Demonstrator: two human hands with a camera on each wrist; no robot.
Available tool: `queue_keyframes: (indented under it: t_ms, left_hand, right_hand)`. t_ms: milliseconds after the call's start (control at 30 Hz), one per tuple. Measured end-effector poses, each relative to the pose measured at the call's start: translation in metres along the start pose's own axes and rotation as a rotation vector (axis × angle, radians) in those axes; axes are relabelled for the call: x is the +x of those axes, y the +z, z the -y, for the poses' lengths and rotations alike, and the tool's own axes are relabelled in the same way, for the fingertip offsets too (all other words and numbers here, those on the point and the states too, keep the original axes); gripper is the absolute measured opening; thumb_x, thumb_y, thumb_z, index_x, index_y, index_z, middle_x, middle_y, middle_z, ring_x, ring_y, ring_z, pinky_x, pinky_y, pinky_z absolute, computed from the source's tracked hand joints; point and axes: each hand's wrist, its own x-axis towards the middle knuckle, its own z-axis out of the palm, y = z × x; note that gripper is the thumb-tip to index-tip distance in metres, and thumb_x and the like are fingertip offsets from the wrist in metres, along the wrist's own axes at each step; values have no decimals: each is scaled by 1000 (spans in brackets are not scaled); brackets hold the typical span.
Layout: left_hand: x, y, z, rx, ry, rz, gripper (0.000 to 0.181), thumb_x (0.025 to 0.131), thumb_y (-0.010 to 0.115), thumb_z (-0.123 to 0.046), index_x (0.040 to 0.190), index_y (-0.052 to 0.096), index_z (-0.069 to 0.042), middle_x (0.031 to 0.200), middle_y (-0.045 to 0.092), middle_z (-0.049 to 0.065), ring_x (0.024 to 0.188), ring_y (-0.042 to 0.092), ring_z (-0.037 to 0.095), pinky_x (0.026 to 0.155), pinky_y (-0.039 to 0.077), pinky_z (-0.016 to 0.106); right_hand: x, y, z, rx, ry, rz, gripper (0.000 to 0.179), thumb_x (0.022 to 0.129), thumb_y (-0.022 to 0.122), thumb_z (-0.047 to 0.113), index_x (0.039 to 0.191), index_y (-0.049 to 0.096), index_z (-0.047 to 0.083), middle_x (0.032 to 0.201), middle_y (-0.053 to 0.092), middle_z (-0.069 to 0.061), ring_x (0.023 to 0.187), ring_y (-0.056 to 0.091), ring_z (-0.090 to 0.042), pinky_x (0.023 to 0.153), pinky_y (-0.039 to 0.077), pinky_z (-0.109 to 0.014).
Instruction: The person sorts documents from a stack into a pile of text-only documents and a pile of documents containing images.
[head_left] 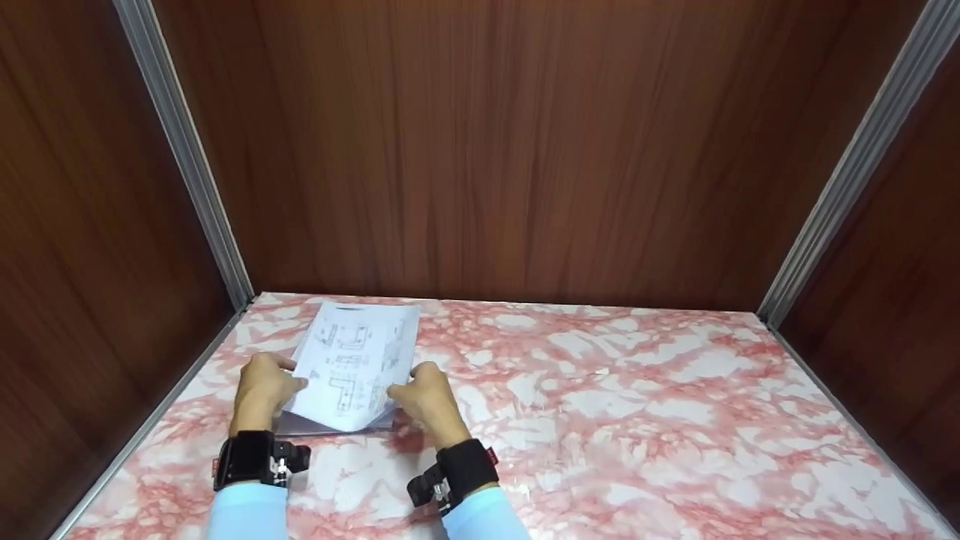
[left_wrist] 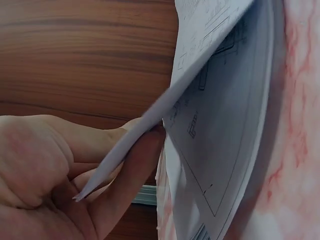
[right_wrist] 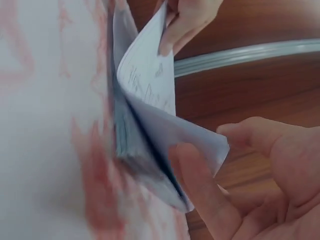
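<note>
A white sheet of paper (head_left: 356,360) printed with technical line drawings bows upward at its two sides, its near edge sagging in the middle. My left hand (head_left: 262,382) pinches its left edge between thumb and fingers. On the opposite edge, my right hand (head_left: 429,397) holds the sheet near its corner, with the thumb on top and fingers underneath. Below lies a stack of papers (right_wrist: 122,132), whose layered edges show in the right wrist view. Another drawing sheet (left_wrist: 225,125) appears under the lifted one in the left wrist view.
The tabletop (head_left: 600,420) has a red and white marbled pattern. Dark wood-grain panels (head_left: 480,150) stand at the back and sides, joined by grey metal posts (head_left: 187,142). Black straps with small cameras (head_left: 281,457) sit on both wrists.
</note>
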Motion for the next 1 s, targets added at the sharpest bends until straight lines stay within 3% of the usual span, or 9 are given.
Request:
queue_keyframes:
  t_ms: [200,400,733,1000]
  left_hand:
    - [-1,2,3,53,42,119,50,76,68,-16,115,55,12,113,57,32,96,56,37,83,46,44]
    - [-1,4,4,63,33,171,50,78,67,-16,117,54,13,114,57,30,99,55,36,86,46,45]
    - [2,3,-6,-34,30,148,47,84,61,-19,121,54,8,125,52,28,111,48,37,93,41,48]
    - [2,7,-21,-183,71,90,41,85,60,-18,118,57,6,119,57,25,105,51,32,87,42,38]
  right_hand:
    - [5,0,-14,81,54,49,22,71,58,2,92,58,-5,80,61,-10,57,65,-22,55,55,-35]
    - [9,-4,-20,105,44,89,35,69,55,-4,104,53,-9,82,59,-12,52,65,-22,52,55,-36]
    - [16,-22,-20,62,-48,44,33,73,58,0,106,59,-2,82,64,-7,64,60,-12,58,51,-25]
    - [20,-39,-21,347,-2,133,37,78,53,-3,116,54,-3,84,68,-16,62,66,-20,70,56,-46]
